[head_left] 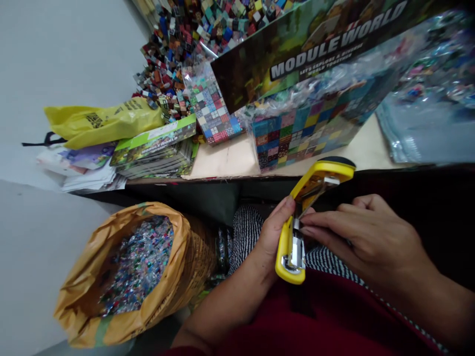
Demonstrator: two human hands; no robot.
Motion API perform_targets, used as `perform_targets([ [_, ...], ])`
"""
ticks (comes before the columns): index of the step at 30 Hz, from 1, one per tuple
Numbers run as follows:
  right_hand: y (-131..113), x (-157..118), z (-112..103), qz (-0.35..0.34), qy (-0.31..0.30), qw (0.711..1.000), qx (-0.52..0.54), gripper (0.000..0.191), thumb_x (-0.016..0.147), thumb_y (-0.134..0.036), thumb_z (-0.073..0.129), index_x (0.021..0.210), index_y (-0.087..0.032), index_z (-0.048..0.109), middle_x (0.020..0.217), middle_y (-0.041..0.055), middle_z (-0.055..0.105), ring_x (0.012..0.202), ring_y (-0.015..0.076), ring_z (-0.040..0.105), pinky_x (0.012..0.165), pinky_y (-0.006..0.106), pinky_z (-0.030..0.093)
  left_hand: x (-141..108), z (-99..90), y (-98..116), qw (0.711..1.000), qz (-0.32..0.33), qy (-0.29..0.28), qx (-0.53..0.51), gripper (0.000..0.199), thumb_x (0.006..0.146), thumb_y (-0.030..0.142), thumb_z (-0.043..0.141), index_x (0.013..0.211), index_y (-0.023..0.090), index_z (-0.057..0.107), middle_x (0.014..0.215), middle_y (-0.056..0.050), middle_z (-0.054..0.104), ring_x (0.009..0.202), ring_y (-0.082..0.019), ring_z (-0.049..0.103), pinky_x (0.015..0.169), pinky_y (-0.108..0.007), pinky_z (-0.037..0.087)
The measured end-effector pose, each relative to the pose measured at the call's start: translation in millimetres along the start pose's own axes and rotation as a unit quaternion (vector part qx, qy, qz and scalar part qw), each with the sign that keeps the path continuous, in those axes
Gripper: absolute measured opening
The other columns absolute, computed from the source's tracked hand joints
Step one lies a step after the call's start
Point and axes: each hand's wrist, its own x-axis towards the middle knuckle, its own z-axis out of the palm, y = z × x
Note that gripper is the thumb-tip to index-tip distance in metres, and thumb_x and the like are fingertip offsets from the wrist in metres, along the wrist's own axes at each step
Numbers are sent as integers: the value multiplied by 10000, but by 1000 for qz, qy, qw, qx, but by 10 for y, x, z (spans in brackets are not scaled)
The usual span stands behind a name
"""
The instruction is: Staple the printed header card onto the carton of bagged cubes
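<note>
A yellow stapler (289, 252) with a black end is spread wide open above my lap, its metal parts showing. My left hand (272, 230) grips it around the hinge area from the left side. On the right, my right hand (367, 232) has its thumb and index finger pinched at the stapler's metal channel near the hinge. Whether a small piece, such as staples, sits between those fingertips is too small to make out.
On the table (226, 160) are filled clear bags (308, 133), a MODULE WORLD header card (297, 49), a stack of cards (159, 153), a yellow bag (107, 121), heaped small cubes (166, 54) and clear plastic bags (426, 128). A brown sack (193, 257) of shiny packets stands lower left.
</note>
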Motion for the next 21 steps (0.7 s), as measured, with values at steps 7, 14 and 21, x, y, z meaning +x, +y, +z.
perform_targets([
  [7, 20, 75, -9, -30, -13, 999, -9, 187, 948, -200, 519, 851, -176, 677, 663, 24, 665, 540, 167, 501, 642, 361, 302, 29, -2, -39, 999, 34, 8, 18, 297, 822, 342, 702, 1022, 125, 665, 772, -25, 677, 591, -103, 612, 630, -211, 502],
  [14, 61, 3, -21, -11, -36, 999, 26, 216, 982, -234, 468, 885, -211, 659, 606, -15, 583, 533, 154, 425, 630, 345, 305, 44, -75, -2, 999, 38, -14, 11, 338, 794, 387, 730, 1002, 131, 655, 672, 8, 596, 520, -74, 540, 536, -176, 460],
  [21, 23, 41, -79, -16, -17, 999, 48, 201, 987, -216, 461, 996, -204, 662, 637, -12, 650, 517, 141, 514, 585, 338, 356, 36, -35, 10, 997, 74, -6, 24, 316, 761, 359, 756, 968, 138, 665, 727, -16, 634, 597, -93, 588, 552, -170, 486],
])
